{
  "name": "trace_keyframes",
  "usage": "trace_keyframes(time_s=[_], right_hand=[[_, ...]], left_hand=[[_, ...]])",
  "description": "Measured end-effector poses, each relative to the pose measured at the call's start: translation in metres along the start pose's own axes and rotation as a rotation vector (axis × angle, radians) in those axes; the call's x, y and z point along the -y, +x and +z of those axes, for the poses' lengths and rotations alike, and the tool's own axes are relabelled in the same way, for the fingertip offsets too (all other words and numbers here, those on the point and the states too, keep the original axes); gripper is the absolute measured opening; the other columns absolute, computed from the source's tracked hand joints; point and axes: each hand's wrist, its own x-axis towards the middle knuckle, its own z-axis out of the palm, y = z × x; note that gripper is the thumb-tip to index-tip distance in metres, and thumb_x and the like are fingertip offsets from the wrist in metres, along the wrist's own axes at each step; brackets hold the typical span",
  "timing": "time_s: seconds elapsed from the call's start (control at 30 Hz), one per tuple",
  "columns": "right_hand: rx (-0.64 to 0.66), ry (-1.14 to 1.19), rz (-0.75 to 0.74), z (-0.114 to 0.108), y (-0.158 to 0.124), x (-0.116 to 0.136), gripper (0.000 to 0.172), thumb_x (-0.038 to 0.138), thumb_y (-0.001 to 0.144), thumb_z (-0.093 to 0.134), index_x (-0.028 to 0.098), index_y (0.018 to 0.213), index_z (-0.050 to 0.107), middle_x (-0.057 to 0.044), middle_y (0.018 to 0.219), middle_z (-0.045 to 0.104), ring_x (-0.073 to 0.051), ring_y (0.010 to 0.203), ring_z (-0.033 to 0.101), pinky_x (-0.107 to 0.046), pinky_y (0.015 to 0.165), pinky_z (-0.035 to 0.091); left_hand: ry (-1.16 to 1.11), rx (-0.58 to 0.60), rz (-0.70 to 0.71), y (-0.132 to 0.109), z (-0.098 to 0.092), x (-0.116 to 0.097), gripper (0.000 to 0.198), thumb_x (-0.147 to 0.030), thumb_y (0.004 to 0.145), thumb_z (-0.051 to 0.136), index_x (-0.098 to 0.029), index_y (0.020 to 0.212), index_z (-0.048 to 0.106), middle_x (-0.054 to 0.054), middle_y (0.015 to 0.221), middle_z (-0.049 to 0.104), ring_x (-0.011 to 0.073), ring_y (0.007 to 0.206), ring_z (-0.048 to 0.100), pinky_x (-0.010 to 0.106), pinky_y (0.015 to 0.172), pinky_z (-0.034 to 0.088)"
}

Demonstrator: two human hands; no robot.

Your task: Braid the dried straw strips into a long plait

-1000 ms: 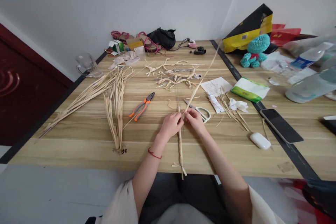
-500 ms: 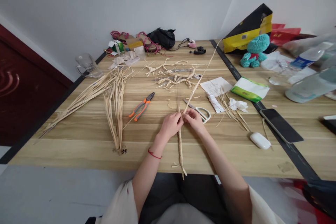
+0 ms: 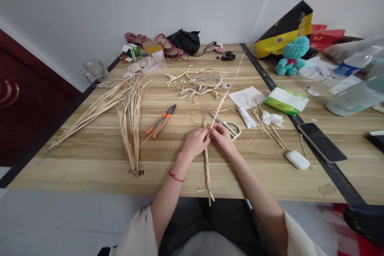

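Head view: stem [image 3: 207, 168] is at the front of the surface [image 3: 99, 170], centred before the person, passing under the hands. Left hand [image 3: 195, 143]: fingers pinched in on the stem, exact contact hidden. Right hand [image 3: 222, 137]: fingers closed on the base of a pale strip [image 3: 222, 104], just beside the stem. Step in hand reads as winding strip round stem; my call, next move needs left to hold the stem steady and right to carry the strip round under tension. Stem's long axis runs near-far, almost straight out from the person, far end a touch left; splayed tails point at the person, over the near edge. Strip slants up, far-right.
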Motion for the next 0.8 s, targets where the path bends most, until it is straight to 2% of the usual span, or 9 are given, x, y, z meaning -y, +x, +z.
trace_keyframes(time_s=[0.17, 0.33, 0.57, 0.67, 0.8], right_hand=[[-0.003, -0.016, 0.006, 0.0008, -0.0002, 0.0015, 0.026, 0.041, 0.070, 0.065, 0.018, 0.079, 0.059, 0.000, 0.066, 0.060, -0.012, 0.054, 0.051, -0.026, 0.053, 0.042], [-0.003, -0.027, 0.003, 0.0006, -0.0010, 0.0039, 0.024, 0.041, 0.073, 0.063, 0.019, 0.072, 0.054, 0.004, 0.053, 0.051, -0.011, 0.049, 0.047, -0.024, 0.049, 0.038], [0.003, -0.041, -0.015, -0.0003, -0.0011, 0.0055, 0.025, 0.043, 0.075, 0.060, 0.020, 0.071, 0.054, 0.004, 0.052, 0.049, -0.011, 0.048, 0.046, -0.025, 0.048, 0.037], [0.045, 0.009, 0.005, 0.0001, -0.0011, 0.0052, 0.024, 0.042, 0.072, 0.064, 0.020, 0.078, 0.056, 0.003, 0.056, 0.052, -0.011, 0.049, 0.047, -0.025, 0.049, 0.038], [0.075, 0.070, 0.011, -0.0001, -0.0008, 0.0024, 0.028, 0.037, 0.066, 0.071, 0.022, 0.086, 0.057, 0.000, 0.072, 0.062, -0.013, 0.059, 0.053, -0.027, 0.056, 0.044]], left_hand=[[0.003, 0.008, 0.005, 0.0002, 0.0006, 0.0001, 0.015, -0.018, 0.088, 0.041, -0.017, 0.088, 0.057, 0.006, 0.086, 0.063, 0.0171, 0.079, 0.060, 0.028, 0.072, 0.046], [0.019, 0.008, -0.009, 0.0000, 0.0004, 0.0004, 0.015, -0.018, 0.088, 0.042, -0.017, 0.086, 0.056, 0.006, 0.084, 0.064, 0.0169, 0.077, 0.060, 0.027, 0.070, 0.045], [0.007, 0.032, -0.028, 0.0004, 0.0006, 0.0004, 0.016, -0.019, 0.089, 0.040, -0.017, 0.087, 0.056, 0.005, 0.082, 0.064, 0.0163, 0.075, 0.060, 0.027, 0.068, 0.044], [0.008, 0.017, -0.031, 0.0004, 0.0009, 0.0010, 0.020, -0.021, 0.091, 0.037, -0.017, 0.088, 0.056, 0.006, 0.083, 0.064, 0.0167, 0.076, 0.060, 0.027, 0.069, 0.044], [0.002, -0.004, -0.035, 0.0000, 0.0015, 0.0009, 0.024, -0.023, 0.094, 0.032, -0.017, 0.088, 0.055, 0.007, 0.086, 0.064, 0.0173, 0.079, 0.060, 0.027, 0.069, 0.044]])
